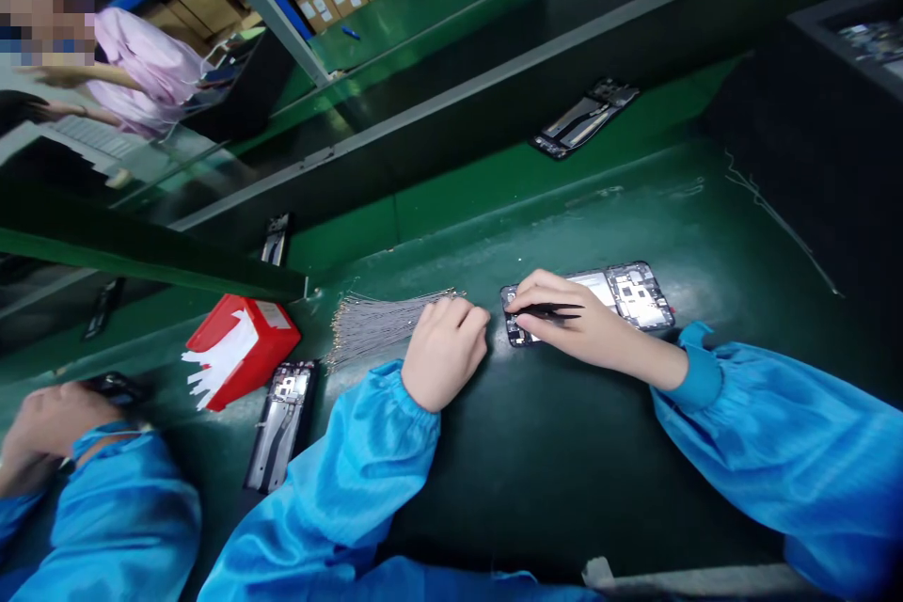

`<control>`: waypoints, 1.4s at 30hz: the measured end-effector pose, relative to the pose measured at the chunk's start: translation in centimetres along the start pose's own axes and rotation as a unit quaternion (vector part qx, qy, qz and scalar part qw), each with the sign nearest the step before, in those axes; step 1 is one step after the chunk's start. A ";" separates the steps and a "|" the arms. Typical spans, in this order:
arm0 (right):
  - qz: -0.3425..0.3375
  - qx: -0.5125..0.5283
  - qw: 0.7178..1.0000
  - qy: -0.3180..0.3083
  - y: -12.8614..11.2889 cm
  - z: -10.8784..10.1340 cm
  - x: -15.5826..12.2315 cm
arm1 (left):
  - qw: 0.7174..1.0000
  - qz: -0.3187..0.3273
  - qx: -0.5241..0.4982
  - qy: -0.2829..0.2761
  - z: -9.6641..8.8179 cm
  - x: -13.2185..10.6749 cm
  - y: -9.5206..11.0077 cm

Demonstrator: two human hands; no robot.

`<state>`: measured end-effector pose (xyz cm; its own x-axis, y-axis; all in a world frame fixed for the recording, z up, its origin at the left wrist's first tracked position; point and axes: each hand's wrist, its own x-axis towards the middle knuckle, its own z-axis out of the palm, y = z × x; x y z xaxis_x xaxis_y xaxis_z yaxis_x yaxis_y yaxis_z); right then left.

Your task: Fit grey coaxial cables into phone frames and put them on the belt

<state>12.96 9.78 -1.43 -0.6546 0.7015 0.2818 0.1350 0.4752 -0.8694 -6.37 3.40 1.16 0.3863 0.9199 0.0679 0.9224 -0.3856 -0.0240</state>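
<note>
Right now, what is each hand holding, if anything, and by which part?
The right hand pinches a slim dark tool between its fingers, toward the end away from the wrist. Whether the left hand holds anything cannot be told.

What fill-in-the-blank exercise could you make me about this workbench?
1. The person's right hand holds a slim, pointed tool coloured ____ at the opened rectangular phone.
2. White paper strips stick out of the angular bin coloured ____.
3. The person's left hand, its shiny sleeve coloured ____, is beside the fanned bundle of thin grey wires.

Missing words: black; red; blue.
</note>
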 end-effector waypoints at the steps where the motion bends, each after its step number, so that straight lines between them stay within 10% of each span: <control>1: 0.003 0.000 1.000 0.000 0.0 0.0 0.0 | 1.000 -0.001 0.020 -0.013 -0.4 -0.1 -0.2; 9: -0.002 0.021 1.000 0.015 0.1 0.1 0.2 | 0.989 0.022 0.140 -0.050 -0.9 -0.4 -0.5; 21: -0.009 -0.005 0.999 0.039 0.1 0.1 0.2 | 0.984 -0.046 -0.168 -0.030 1.4 0.2 0.9; 42: 0.038 -0.026 0.998 0.037 -0.1 0.0 0.4 | 0.984 -0.054 -0.171 0.016 1.8 0.3 0.9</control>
<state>12.69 10.00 -1.20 -0.5847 0.7727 0.2471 0.2222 0.4455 -0.8672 -5.45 3.42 -0.60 0.2805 0.9563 0.0825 0.9009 -0.2920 0.3212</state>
